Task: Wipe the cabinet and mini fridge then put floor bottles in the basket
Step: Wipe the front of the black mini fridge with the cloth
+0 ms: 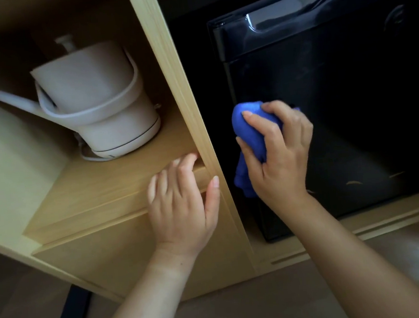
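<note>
The right hand (279, 157) gripped a crumpled blue cloth (247, 127), fingers curled over the top of the wad and thumb hooked round its left side, with a loose tail of fabric hanging below the palm. The cloth was pressed against the left part of the door of a glossy black box-shaped mini fridge (352, 121), whose dark front showed faint smears and a few pale scuffs near its lower edge; a shiny recessed handle ran across the top of the door. The fridge sat in the right bay of a pale light-wood cabinet (124, 245), just right of the upright divider. The right forearm reached in from the near right. The left hand (181, 201) held nothing: its fingers lay loosely spread on the front edge of the left bay's shelf, and the thumb touched the divider. Farther back on that shelf stood a white plastic electric kettle (102, 104) on its round base.
</note>
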Demonstrator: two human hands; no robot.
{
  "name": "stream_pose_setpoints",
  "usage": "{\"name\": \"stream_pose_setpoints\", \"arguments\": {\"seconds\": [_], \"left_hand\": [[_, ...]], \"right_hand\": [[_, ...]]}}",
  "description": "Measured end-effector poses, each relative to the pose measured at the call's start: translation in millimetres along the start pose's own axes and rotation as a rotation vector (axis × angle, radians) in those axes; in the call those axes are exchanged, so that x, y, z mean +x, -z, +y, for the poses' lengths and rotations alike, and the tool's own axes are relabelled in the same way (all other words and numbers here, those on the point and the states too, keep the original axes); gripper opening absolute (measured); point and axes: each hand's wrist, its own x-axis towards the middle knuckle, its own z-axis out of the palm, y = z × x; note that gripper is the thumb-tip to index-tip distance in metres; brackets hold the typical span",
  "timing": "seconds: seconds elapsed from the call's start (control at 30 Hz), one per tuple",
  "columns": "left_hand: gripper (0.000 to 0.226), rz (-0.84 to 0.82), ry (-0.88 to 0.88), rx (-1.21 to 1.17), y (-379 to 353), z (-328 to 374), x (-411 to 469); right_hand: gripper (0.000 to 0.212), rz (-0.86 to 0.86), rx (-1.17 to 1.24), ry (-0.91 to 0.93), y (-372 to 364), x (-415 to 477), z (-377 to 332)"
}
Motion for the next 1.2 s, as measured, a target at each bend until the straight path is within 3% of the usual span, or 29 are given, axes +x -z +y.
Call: {"name": "stream_pose_setpoints", "arguments": {"seconds": [0.17,0.37,0.47,0.63,0.9,1.03,1.2], "left_hand": [[0.046,-0.074,0.039,-0.072,8,2,1],[0.057,-0.084,0.084,-0.290,21,9,22],[0.067,-0.008,0.068,-0.285,23,19,40],[0.069,0.016,0.085,-0.282,22,34,52],[0.068,0.018,0.033,-0.248,17,26,52],[0.067,0.003,0.024,-0.246,22,27,52],[0.062,0.056,-0.139,-0.093,32,28,55]], "right_hand": [[0.035,-0.063,-0.005,-0.097,13,-19,11],[0.032,0.208,0.055,-0.264,24,44,7],[0.033,0.225,0.076,-0.280,23,51,7],[0.033,0.115,0.068,-0.295,23,11,13],[0.031,0.309,0.061,-0.371,24,65,0],[0.030,0.172,0.089,-0.238,17,35,4],[0.033,0.103,0.071,-0.370,29,0,28]]}}
